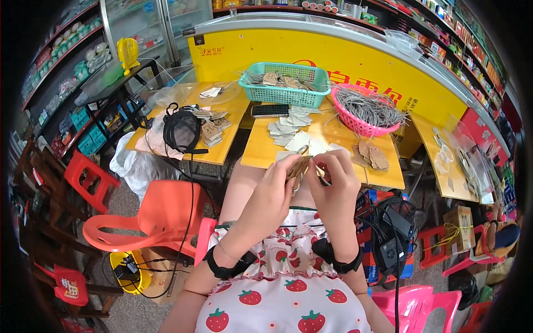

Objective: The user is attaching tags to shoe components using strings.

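Observation:
My left hand [272, 191] and my right hand [336, 177] are raised together over my lap, both pinching a small bundle of brown paper tags [298, 166] with thin strings. Just beyond them a small yellow wooden table [261, 152] carries loose white cards [288, 130], a pile of brown tags [372, 155] and a dark phone [269, 110]. A teal basket [286, 83] with more tags and a pink basket [361, 111] full of grey strings stand at the table's far edge.
A second yellow table [222, 147] at left holds a black mesh bag [181, 130] and tags. An orange plastic chair [155, 216] stands at my left, pink stools at lower right, a yellow freezer cabinet [333, 55] behind the tables, shop shelves around.

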A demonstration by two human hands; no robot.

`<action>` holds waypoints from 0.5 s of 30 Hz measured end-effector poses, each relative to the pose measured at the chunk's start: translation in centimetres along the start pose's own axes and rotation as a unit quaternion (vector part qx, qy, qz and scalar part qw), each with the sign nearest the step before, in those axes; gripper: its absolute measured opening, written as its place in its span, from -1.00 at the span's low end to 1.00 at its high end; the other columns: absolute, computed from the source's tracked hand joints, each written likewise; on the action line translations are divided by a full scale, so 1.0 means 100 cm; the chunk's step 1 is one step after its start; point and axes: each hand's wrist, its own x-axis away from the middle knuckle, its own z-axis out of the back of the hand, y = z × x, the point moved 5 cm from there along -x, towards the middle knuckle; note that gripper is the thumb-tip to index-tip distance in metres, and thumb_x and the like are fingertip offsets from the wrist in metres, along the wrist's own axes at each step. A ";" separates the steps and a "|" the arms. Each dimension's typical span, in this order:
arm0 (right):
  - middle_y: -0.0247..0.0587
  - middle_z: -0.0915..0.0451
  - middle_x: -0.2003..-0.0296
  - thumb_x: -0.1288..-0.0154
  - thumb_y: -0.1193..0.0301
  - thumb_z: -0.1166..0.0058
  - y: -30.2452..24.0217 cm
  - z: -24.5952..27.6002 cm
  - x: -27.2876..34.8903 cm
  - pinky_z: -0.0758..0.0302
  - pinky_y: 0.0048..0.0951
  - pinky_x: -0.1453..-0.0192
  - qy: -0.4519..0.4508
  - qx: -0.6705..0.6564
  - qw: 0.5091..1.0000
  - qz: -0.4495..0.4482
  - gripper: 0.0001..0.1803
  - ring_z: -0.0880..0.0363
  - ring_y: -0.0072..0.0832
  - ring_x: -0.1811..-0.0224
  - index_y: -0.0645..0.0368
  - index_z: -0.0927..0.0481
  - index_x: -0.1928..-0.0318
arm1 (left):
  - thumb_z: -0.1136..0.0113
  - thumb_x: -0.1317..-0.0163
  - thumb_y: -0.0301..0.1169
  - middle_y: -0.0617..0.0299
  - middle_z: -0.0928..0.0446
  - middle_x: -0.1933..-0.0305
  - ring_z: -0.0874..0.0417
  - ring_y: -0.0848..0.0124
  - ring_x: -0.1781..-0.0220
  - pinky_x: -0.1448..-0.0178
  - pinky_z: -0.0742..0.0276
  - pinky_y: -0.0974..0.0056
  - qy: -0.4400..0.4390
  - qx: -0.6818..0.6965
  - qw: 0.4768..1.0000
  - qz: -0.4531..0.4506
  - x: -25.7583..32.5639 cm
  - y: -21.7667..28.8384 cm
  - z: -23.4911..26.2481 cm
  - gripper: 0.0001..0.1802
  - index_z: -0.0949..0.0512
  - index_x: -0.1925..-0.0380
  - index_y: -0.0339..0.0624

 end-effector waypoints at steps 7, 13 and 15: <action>-0.32 -0.55 0.42 -0.16 0.59 -0.21 0.029 -0.002 0.004 -0.42 -0.61 0.31 -0.057 -0.219 0.958 -0.176 -0.83 -0.50 -0.64 0.42 0.28 -0.55 0.21 | -0.02 -0.18 -0.67 -0.12 -0.34 -0.12 -0.46 -0.02 -0.08 -0.12 -0.38 0.07 0.017 -0.027 0.998 -0.055 -0.005 0.008 0.005 -0.55 -0.32 -0.11 -0.24; -0.43 -0.58 0.32 -0.30 0.51 -0.13 0.043 -0.010 0.009 -0.37 -0.76 0.29 -0.228 -0.383 0.840 -0.308 -0.83 -0.46 -0.79 0.32 0.33 -0.56 0.13 | -0.01 -0.13 -0.72 -0.06 -0.35 -0.11 -0.43 0.03 -0.12 -0.14 -0.38 0.13 -0.052 0.003 0.997 -0.050 -0.005 -0.002 0.003 -0.54 -0.34 -0.06 -0.21; -0.43 -0.58 0.33 -0.31 0.50 -0.12 0.046 -0.012 0.010 -0.36 -0.76 0.32 -0.223 -0.403 0.837 -0.297 -0.83 -0.46 -0.78 0.34 0.31 -0.57 0.13 | -0.01 -0.14 -0.72 -0.03 -0.36 -0.08 -0.45 0.05 -0.10 -0.15 -0.38 0.16 -0.076 0.025 0.996 -0.041 -0.006 -0.006 0.004 -0.55 -0.34 -0.06 -0.21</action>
